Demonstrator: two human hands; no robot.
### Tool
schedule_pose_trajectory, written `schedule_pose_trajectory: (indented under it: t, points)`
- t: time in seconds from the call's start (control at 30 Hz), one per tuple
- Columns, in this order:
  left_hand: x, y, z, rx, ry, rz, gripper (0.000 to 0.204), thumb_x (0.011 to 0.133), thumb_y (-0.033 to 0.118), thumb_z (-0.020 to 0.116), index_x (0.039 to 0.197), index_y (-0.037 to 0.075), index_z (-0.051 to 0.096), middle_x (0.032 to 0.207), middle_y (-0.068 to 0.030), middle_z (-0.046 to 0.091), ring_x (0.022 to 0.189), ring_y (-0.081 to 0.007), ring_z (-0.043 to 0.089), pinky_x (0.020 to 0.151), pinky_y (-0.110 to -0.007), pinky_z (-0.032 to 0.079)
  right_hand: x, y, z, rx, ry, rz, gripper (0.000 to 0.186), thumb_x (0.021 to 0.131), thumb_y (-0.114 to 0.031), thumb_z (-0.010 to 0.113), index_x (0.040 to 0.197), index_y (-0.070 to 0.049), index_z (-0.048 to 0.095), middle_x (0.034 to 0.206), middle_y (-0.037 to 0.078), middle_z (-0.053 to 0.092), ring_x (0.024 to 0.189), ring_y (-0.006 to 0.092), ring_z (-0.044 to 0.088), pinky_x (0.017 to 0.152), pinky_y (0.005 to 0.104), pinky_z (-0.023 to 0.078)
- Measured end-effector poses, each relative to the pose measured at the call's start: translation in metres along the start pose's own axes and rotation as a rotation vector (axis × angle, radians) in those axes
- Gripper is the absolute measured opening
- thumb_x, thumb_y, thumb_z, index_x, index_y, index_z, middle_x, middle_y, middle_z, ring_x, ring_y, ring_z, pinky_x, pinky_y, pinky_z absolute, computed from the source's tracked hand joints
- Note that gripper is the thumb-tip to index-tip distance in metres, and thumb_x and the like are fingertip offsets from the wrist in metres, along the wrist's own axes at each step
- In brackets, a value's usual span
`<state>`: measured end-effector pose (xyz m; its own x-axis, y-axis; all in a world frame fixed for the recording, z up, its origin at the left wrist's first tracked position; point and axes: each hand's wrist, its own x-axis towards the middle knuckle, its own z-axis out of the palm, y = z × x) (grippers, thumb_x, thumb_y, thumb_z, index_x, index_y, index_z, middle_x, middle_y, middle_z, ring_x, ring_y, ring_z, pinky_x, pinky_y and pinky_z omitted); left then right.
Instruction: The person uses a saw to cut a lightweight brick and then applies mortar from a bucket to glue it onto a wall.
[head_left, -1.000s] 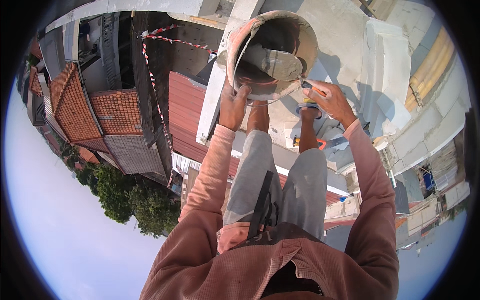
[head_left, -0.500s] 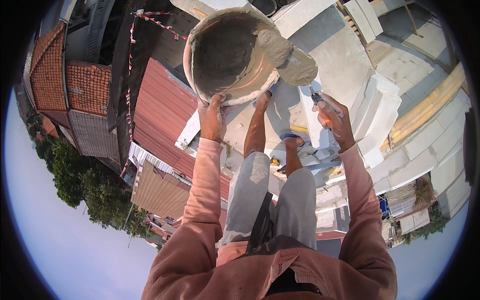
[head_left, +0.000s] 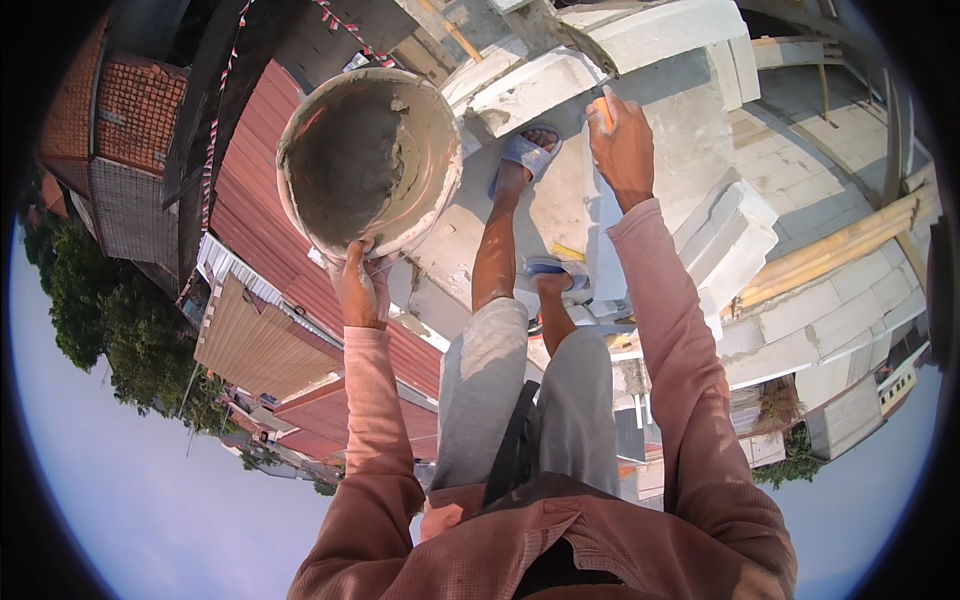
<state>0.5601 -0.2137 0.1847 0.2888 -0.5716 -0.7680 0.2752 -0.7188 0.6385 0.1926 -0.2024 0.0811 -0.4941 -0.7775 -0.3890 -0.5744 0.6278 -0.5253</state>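
My left hand [head_left: 364, 285] grips the near rim of a round mortar-smeared bucket [head_left: 437, 205], its thumb over the edge. The bucket is tilted toward me, and wet grey mortar [head_left: 340, 165] lies inside. Farther right, my right hand [head_left: 622, 150] is closed round the orange-ended handle of a trowel [head_left: 602, 108]. The trowel's blade points away from me at the gap between a white block [head_left: 540, 92] and another white block [head_left: 665, 35]. Grey mortar shows around that gap; how much lies on the blade is hard to make out.
My sandalled feet [head_left: 530, 150] stand on a concrete ledge high above red metal roofing [head_left: 250, 175]. Stacked white blocks [head_left: 735, 235] are right of my legs, with bamboo poles [head_left: 835, 245] beyond. Red-and-white tape [head_left: 215, 130] hangs at the left.
My right hand has carried the trowel with its mortar away from the bucket to the block wall. The bucket and my left hand have moved left and slightly nearer; my feet have shifted in view.
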Motion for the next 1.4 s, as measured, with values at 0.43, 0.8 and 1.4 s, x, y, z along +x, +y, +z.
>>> schedule_pose_trajectory:
  t: [0.43,0.8,1.4]
  points:
    - [-0.02,-0.034,-0.03,-0.033,-0.018,-0.098,0.015,0.101,0.008,0.056,0.116,0.007,0.057,0.102,-0.0073,0.066,0.094,-0.0225,0.069,0.075,-0.039,0.065,0.026,-0.021,0.004,-0.255,-0.024,-0.081,0.035,0.097,-0.023,0.06,0.128,-0.005,0.063,0.116,0.02,0.06,0.098,0.0425,0.067,0.083,0.0506,0.055]
    - [-0.027,-0.021,0.003,0.055,0.002,-0.098,0.024,0.096,0.004,0.057,0.12,0.006,0.055,0.106,-0.0072,0.066,0.094,-0.0182,0.068,0.067,-0.033,0.064,0.053,-0.017,0.016,-0.285,-0.075,-0.091,0.03,0.092,-0.018,0.061,0.119,-0.007,0.066,0.115,0.021,0.061,0.097,0.0442,0.068,0.082,0.051,0.056]
    - [-0.017,0.016,0.087,0.317,-0.092,-0.007,0.021,0.092,0.006,0.058,0.113,0.005,0.056,0.101,-0.005,0.06,0.089,-0.0176,0.063,0.074,-0.034,0.058,0.06,0.008,-0.026,0.212,-0.221,0.202,0.037,0.087,-0.035,0.067,0.107,-0.004,0.075,0.069,0.007,0.064,0.065,0.0238,0.06,0.067,0.0361,0.048]
